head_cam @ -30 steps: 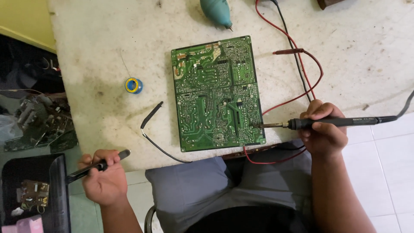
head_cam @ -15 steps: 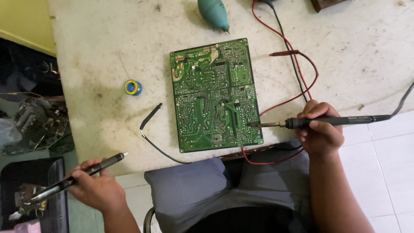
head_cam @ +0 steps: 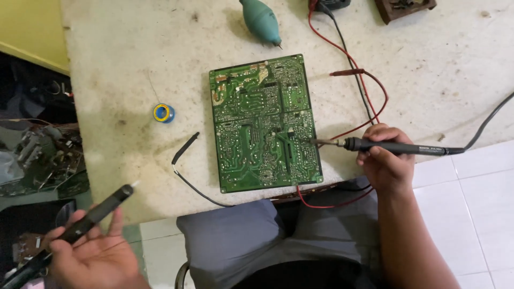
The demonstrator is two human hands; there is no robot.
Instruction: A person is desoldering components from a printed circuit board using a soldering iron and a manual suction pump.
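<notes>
**Soldering iron tip on the green board, dark tool held off the worktop**

Soldering iron [head_cam: 393, 147] sits in my right hand [head_cam: 386, 163], fingers [head_cam: 375, 152] wrapped around the dark handle, the metal tip touching the right edge of the green circuit board [head_cam: 262, 123]. Its cable runs off to the right, past the worktop [head_cam: 118, 69] edge and over the white floor tiles.

Nearest to me, at the lower left, my left hand [head_cam: 93, 257] is out beyond the worktop edge, over the floor. Its fingers are curled around a long dark pen-shaped tool [head_cam: 80, 227] that points up and to the right, well apart from the board. My grey-clad lap fills the bottom middle, right under the board's near edge.

On the worktop, the board lies flat, solder side up, its near edge at the worktop's rim. Just left of it lies a black wire [head_cam: 187, 155] with a sleeved end. Farther left is 1 small blue and yellow spool [head_cam: 164, 113]. A red lead [head_cam: 369, 101] and a black lead curve along the board's right side, 1 red probe lying near the upper right corner.

Farthest away, a teal rubber blower bulb [head_cam: 259, 20] rests beyond the board's top edge, nozzle pointing toward the board.
</notes>
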